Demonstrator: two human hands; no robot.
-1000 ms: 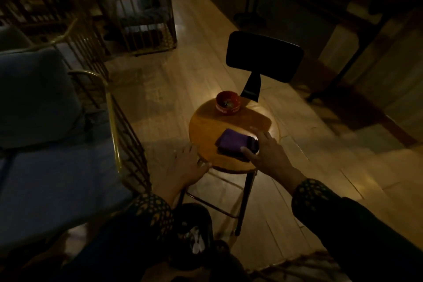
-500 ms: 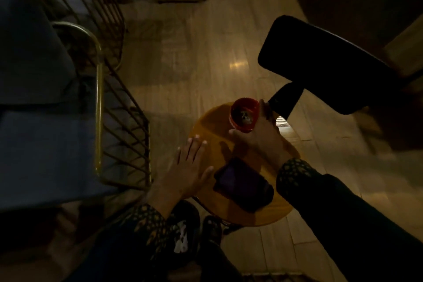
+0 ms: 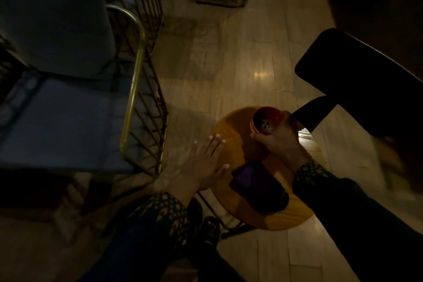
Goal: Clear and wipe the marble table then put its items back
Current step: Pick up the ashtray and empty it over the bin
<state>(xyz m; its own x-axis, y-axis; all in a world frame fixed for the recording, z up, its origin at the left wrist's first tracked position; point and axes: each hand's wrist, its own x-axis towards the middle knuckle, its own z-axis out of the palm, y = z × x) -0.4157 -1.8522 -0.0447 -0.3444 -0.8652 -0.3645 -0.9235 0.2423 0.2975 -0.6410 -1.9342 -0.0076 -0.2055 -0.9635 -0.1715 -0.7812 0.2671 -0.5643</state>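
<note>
**Red bowl in my grip on the stool**

Wooden round stool seat (image 3: pixel 231 144) is carrying everything; no lettering is reading clearly. My right hand (image 3: pixel 280 142) is curling around the red bowl (image 3: pixel 266 120) at the far edge. My left hand (image 3: pixel 203 162) is lying flat, fingers spread, on the near-left rim. A purple cloth (image 3: pixel 258 186) is sitting between them; bare floor (image 3: pixel 229 64) is lying beyond.

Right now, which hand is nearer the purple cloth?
Left. The left hand lies flat on the stool seat just beside the purple cloth; the right hand is farther up, gripping the red bowl.

Dim room: pale wood-plank floor (image 3: pixel 231 57), grey-cushioned brass-frame armchair (image 3: pixel 68 89) (wire sides) left, black chair backrest (image 3: pixel 361 80) right.
</note>
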